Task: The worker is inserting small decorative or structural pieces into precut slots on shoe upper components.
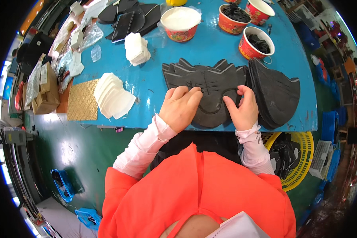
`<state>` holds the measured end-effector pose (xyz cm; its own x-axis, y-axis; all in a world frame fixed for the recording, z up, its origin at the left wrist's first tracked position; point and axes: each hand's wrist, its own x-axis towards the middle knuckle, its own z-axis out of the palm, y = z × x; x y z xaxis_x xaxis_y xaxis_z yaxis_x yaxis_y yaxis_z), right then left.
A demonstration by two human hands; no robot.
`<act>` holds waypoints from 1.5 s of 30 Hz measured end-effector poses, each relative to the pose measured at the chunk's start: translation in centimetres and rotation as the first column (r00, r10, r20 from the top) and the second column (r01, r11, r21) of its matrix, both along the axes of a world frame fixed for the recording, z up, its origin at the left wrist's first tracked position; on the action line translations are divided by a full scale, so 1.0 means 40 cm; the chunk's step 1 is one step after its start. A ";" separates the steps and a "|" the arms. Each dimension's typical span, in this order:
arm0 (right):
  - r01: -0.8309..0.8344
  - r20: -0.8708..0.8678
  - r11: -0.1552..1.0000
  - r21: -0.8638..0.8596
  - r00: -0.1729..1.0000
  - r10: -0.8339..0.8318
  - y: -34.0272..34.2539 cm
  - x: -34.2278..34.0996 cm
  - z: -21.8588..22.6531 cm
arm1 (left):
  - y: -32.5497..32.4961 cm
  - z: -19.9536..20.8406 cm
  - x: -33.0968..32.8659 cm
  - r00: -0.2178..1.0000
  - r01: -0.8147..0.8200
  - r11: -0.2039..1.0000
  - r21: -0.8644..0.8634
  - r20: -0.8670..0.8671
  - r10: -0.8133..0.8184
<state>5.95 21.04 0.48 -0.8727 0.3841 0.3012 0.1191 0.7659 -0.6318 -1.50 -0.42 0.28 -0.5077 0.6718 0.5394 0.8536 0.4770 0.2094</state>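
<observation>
Dark grey foam pieces [212, 119], cut with jagged points along the far edge and marked with dark lines, lie in a flat pile before me. A thin black cord [216, 112] curves in a loop across the top piece. My left hand [177, 109] rests on the pile's left side, fingers curled closed at one end of the cord. On the right side, my right hand [244, 109] is bent round the cord's other end, thumb pressed on the foam. A second stack of dark foam pieces [279, 93] touches the pile on the right.
White fabric pieces [113, 97] lie fanned on a gold quilted sheet [82, 100], with another white stack [137, 49] beyond. Red-and-white tubs [179, 33] stand farther back, several holding black material. A yellow basket [293, 180] sits below the blue table's [146, 115] right edge.
</observation>
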 end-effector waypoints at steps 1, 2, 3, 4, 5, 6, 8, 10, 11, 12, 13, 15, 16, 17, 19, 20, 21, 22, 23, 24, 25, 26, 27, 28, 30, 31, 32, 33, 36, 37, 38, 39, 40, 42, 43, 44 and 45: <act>0.009 0.036 1.000 -0.014 0.999 -0.009 -0.005 -0.001 0.003 | -0.003 -0.004 0.002 0.998 -0.020 0.997 0.071 0.065 0.016; 0.023 0.021 1.000 -0.014 1.000 -0.023 -0.007 -0.006 0.009 | -0.006 -0.008 0.005 0.991 -0.044 0.989 0.139 0.132 0.025; 0.007 0.040 1.000 0.023 0.999 -0.008 -0.008 -0.010 0.015 | -0.009 -0.014 0.013 0.994 -0.053 0.986 0.158 0.102 0.037; -0.009 0.061 0.998 0.059 0.998 0.006 -0.008 -0.014 0.021 | -0.007 -0.024 0.017 0.996 -0.035 0.986 0.160 0.089 0.021; -0.021 -0.040 0.984 0.178 0.999 0.028 -0.006 -0.022 -0.001 | -0.004 -0.037 0.019 0.998 -0.047 0.974 0.223 0.040 0.040; -0.007 -0.052 0.983 0.183 0.999 0.017 -0.003 -0.027 -0.014 | 0.001 -0.045 0.022 0.998 -0.060 0.955 0.290 -0.008 0.065; 0.016 -0.028 0.985 0.169 1.000 -0.011 0.001 -0.031 -0.031 | 0.008 -0.059 0.032 0.997 -0.073 0.939 0.336 -0.012 0.082; 0.043 -0.042 0.990 0.131 0.998 -0.038 -0.017 -0.028 -0.002 | 0.010 -0.065 0.038 0.994 -0.096 0.918 0.384 -0.012 0.109; 0.044 -0.092 0.998 -0.047 0.995 -0.048 -0.022 -0.025 0.006 | 0.012 -0.068 0.039 0.995 -0.093 0.922 0.376 -0.004 0.102; 0.027 -0.141 0.975 -0.223 0.988 -0.060 -0.028 -0.024 0.013 | 0.014 -0.066 0.041 0.995 -0.095 0.925 0.368 0.004 0.101; -0.062 -0.235 0.983 -0.172 0.972 0.020 -0.043 -0.014 0.011 | 0.014 -0.062 0.042 0.995 -0.093 0.922 0.377 -0.003 0.102; -0.212 -0.472 0.971 0.111 0.848 0.239 -0.055 -0.015 0.028 | -0.005 -0.060 0.048 0.989 -0.133 0.912 0.389 -0.007 0.148; -0.219 -0.525 0.963 0.155 0.808 0.268 -0.060 -0.013 0.058 | -0.024 -0.051 0.055 0.985 -0.135 0.898 0.418 -0.045 0.169; -0.061 -0.540 0.997 0.045 0.838 0.076 -0.041 -0.001 0.092 | -0.046 -0.047 0.069 0.976 -0.165 0.885 0.435 -0.055 0.208; 0.114 -0.495 0.941 -0.320 0.826 -0.268 0.086 0.036 0.131 | -0.085 -0.054 0.089 0.962 -0.216 0.866 0.450 -0.052 0.266; 0.052 -0.420 0.820 -0.570 0.839 -0.345 0.125 0.070 0.197 | -0.112 -0.061 0.098 0.948 -0.267 0.867 0.421 -0.044 0.314; 0.017 -0.446 0.802 -0.597 0.824 -0.349 0.220 0.097 0.194 | -0.129 -0.063 0.106 0.933 -0.312 0.865 0.393 -0.042 0.356; 0.085 -0.431 0.780 -0.620 0.794 -0.428 0.294 0.114 0.189 | -0.140 -0.066 0.108 0.925 -0.335 0.859 0.387 -0.037 0.378; 0.152 -0.360 0.767 -0.624 0.815 -0.454 0.367 0.137 0.182 | -0.154 -0.070 0.108 0.932 -0.334 0.871 0.359 -0.010 0.361; 0.065 -0.312 0.750 -0.658 0.883 -0.351 0.462 0.160 0.152 | -0.173 -0.073 0.113 0.938 -0.332 0.884 0.329 0.018 0.346; 0.110 -0.223 0.779 -0.617 0.925 -0.308 0.521 0.169 0.124 | -0.184 -0.086 0.108 0.932 -0.343 0.886 0.311 -0.003 0.362; 0.095 -0.216 0.778 -0.621 0.933 -0.287 0.580 0.167 0.080 | -0.186 -0.085 0.104 0.923 -0.366 0.880 0.304 0.000 0.384; 0.208 -0.167 0.877 -0.433 0.938 -0.304 0.633 0.158 0.028 | -0.184 -0.078 0.103 0.908 -0.407 0.875 0.262 0.008 0.420; 0.299 -0.127 0.930 -0.213 0.936 -0.329 0.635 0.145 0.006 | -0.183 -0.075 0.099 0.891 -0.446 0.867 0.220 0.016 0.454; 0.272 -0.089 0.886 -0.376 0.941 -0.326 0.630 0.155 0.019 | -0.180 -0.076 0.067 0.873 -0.481 0.851 0.209 0.034 0.486; 0.260 -0.056 0.810 -0.526 0.940 -0.337 0.618 0.156 0.034 | -0.180 -0.071 0.054 0.868 -0.495 0.846 0.196 0.074 0.491; 0.250 -0.052 0.809 -0.532 0.944 -0.326 0.612 0.155 0.036 | -0.183 -0.066 0.040 0.863 -0.506 0.843 0.184 0.114 0.493; 0.112 -0.128 0.719 -0.686 0.954 -0.271 0.606 0.158 0.039 | -0.188 -0.066 0.019 0.861 -0.509 0.842 0.181 0.113 0.496; -0.002 -0.182 0.562 -0.827 0.947 -0.263 0.575 0.151 0.057 | -0.208 -0.066 -0.040 0.894 -0.449 0.886 0.117 0.068 0.444; 0.070 -0.096 0.645 -0.761 0.971 -0.218 0.590 0.153 0.046 | -0.216 -0.069 -0.061 0.915 -0.397 0.916 0.050 0.093 0.392; 0.132 -0.002 0.723 -0.679 0.983 -0.181 0.604 0.156 0.036 | -0.226 -0.072 -0.072 0.933 -0.340 0.940 -0.014 0.121 0.340; 0.146 0.000 0.723 -0.675 0.980 -0.198 0.608 0.158 0.038 | -0.227 -0.064 -0.081 0.938 -0.324 0.946 -0.012 0.125 0.323; 0.201 0.015 0.766 -0.611 0.970 -0.243 0.611 0.158 0.040 | -0.230 -0.052 -0.090 0.941 -0.299 0.953 -0.056 0.149 0.304; 0.255 0.032 0.796 -0.549 0.958 -0.284 0.598 0.140 0.033 | -0.228 -0.044 -0.087 0.941 -0.275 0.955 -0.109 0.172 0.290; 0.382 -0.201 0.917 -0.115 0.895 -0.398 0.560 0.131 0.037 | -0.220 -0.046 -0.080 0.934 -0.301 0.953 -0.019 0.198 0.299; 0.532 -0.449 0.786 0.314 0.813 -0.370 0.514 0.124 0.045 | -0.213 -0.046 -0.074 0.926 -0.327 0.942 0.072 0.224 0.305; 0.594 -0.391 0.787 0.168 0.773 -0.500 0.458 0.130 0.105 | -0.206 -0.039 -0.057 0.920 -0.290 0.939 0.186 0.325 0.220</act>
<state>11.15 39.35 4.70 -0.3790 0.6294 0.6784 0.4056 0.7719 -0.4896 -3.79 -8.66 -1.30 -0.8045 0.3758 0.4600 0.5913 0.5798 0.5605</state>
